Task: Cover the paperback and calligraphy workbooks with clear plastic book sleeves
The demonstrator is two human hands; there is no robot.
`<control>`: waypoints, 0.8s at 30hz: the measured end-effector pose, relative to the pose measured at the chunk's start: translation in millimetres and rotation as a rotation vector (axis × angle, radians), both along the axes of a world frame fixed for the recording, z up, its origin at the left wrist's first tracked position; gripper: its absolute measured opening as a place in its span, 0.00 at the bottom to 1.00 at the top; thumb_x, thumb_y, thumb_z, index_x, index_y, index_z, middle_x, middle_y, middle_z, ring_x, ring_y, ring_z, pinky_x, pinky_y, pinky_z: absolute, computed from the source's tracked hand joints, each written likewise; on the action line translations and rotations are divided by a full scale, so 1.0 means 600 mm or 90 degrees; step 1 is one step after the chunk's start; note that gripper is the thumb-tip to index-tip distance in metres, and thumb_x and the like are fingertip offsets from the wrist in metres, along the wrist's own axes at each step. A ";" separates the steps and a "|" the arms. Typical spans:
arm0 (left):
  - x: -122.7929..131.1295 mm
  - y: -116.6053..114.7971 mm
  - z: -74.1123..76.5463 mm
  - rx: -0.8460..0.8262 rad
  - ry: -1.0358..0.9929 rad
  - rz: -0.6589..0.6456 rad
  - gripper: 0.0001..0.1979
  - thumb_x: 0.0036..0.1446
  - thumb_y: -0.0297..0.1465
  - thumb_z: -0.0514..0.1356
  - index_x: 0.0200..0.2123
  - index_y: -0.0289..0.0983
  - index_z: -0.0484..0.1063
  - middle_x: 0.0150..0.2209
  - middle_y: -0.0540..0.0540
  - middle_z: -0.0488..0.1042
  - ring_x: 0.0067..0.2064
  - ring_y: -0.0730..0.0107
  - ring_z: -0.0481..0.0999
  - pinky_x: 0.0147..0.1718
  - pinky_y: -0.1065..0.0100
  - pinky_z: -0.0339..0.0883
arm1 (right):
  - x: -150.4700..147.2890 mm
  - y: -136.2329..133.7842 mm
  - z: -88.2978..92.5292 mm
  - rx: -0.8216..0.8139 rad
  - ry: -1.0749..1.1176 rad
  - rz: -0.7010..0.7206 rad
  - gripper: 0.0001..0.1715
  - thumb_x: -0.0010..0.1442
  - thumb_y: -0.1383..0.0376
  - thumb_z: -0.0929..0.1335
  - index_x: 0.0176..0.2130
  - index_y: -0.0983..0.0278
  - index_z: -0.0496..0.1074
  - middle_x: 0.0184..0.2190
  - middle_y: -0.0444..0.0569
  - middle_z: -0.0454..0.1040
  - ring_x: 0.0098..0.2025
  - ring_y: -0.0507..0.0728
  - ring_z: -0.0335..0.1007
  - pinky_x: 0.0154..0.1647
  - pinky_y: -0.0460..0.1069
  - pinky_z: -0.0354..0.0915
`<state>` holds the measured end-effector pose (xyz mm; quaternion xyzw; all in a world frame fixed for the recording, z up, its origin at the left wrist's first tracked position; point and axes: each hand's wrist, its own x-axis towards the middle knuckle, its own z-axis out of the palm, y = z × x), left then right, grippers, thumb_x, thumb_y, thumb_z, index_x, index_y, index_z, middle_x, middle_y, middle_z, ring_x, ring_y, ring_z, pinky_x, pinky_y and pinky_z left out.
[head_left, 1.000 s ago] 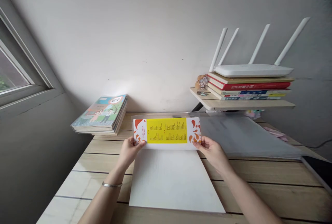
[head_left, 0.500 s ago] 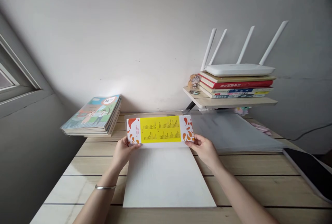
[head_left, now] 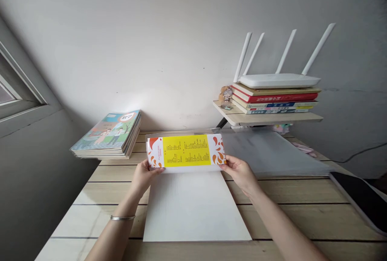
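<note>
My left hand [head_left: 144, 176] and my right hand [head_left: 240, 171] each pinch a lower corner of a long paper sheet [head_left: 186, 151], yellow in the middle with orange and white ends. It is held upright above the wooden desk [head_left: 302, 208]. A clear plastic sleeve [head_left: 181, 132] shows just behind the sheet's top edge. Below the sheet a white board [head_left: 195, 208] lies flat on the desk between my forearms. A thin bracelet sits on my left wrist.
A stack of textbooks [head_left: 110, 134] lies at the back left. A small shelf [head_left: 272, 118] at the back right carries several books and a white router [head_left: 279, 79]. A translucent folder [head_left: 272, 152] lies right of the sheet, a dark tablet [head_left: 359, 198] at the right edge, a window frame [head_left: 18, 96] left.
The view has shifted right since one second ago, so everything sits further left in frame. My hands keep the same pinch on the sheet; it barely moves in the last half second.
</note>
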<state>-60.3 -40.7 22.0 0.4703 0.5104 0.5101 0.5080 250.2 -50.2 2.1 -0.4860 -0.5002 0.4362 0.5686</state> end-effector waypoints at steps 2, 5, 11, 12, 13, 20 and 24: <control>0.000 -0.001 0.002 -0.002 -0.009 -0.007 0.23 0.27 0.33 0.73 0.31 0.32 0.75 0.37 0.39 0.80 0.37 0.57 0.79 0.40 0.62 0.70 | -0.001 0.000 0.000 0.006 -0.004 -0.010 0.26 0.37 0.49 0.76 0.32 0.63 0.75 0.33 0.51 0.78 0.40 0.61 0.72 0.47 0.54 0.65; 0.000 -0.002 0.005 -0.007 -0.004 -0.016 0.23 0.27 0.33 0.73 0.31 0.32 0.75 0.38 0.39 0.80 0.38 0.57 0.79 0.40 0.61 0.70 | -0.002 0.001 -0.005 0.013 -0.026 -0.023 0.26 0.37 0.48 0.75 0.30 0.64 0.74 0.32 0.52 0.78 0.38 0.61 0.72 0.44 0.54 0.66; 0.000 -0.002 0.003 0.001 0.037 -0.006 0.20 0.30 0.34 0.72 0.30 0.32 0.77 0.37 0.38 0.80 0.39 0.55 0.79 0.39 0.63 0.70 | 0.005 0.005 -0.017 0.051 -0.110 -0.040 0.24 0.46 0.45 0.71 0.30 0.63 0.71 0.31 0.52 0.77 0.36 0.59 0.72 0.41 0.52 0.66; 0.000 -0.001 0.001 0.003 0.044 0.006 0.20 0.30 0.34 0.72 0.30 0.32 0.77 0.37 0.39 0.80 0.39 0.55 0.79 0.38 0.64 0.70 | 0.007 0.006 -0.018 0.056 -0.131 -0.043 0.24 0.47 0.45 0.70 0.30 0.63 0.70 0.31 0.51 0.77 0.35 0.59 0.72 0.41 0.52 0.66; 0.000 0.000 -0.002 0.004 0.051 0.018 0.19 0.30 0.34 0.72 0.29 0.32 0.77 0.36 0.39 0.80 0.39 0.55 0.79 0.37 0.64 0.70 | 0.009 0.006 -0.018 0.060 -0.149 -0.041 0.23 0.48 0.46 0.70 0.31 0.62 0.70 0.32 0.51 0.77 0.36 0.59 0.71 0.41 0.52 0.65; 0.000 0.004 -0.012 0.020 0.059 0.041 0.19 0.31 0.36 0.72 0.29 0.32 0.77 0.35 0.39 0.80 0.36 0.56 0.79 0.35 0.65 0.69 | 0.014 0.009 -0.022 0.045 -0.165 -0.011 0.21 0.47 0.48 0.71 0.28 0.63 0.70 0.30 0.49 0.77 0.35 0.59 0.71 0.40 0.51 0.65; -0.002 0.005 -0.015 0.031 0.061 0.035 0.20 0.32 0.37 0.71 0.30 0.32 0.78 0.34 0.38 0.80 0.38 0.54 0.78 0.36 0.64 0.69 | 0.013 0.008 -0.027 0.051 -0.176 -0.031 0.19 0.48 0.49 0.70 0.27 0.63 0.70 0.27 0.48 0.76 0.34 0.59 0.71 0.38 0.51 0.65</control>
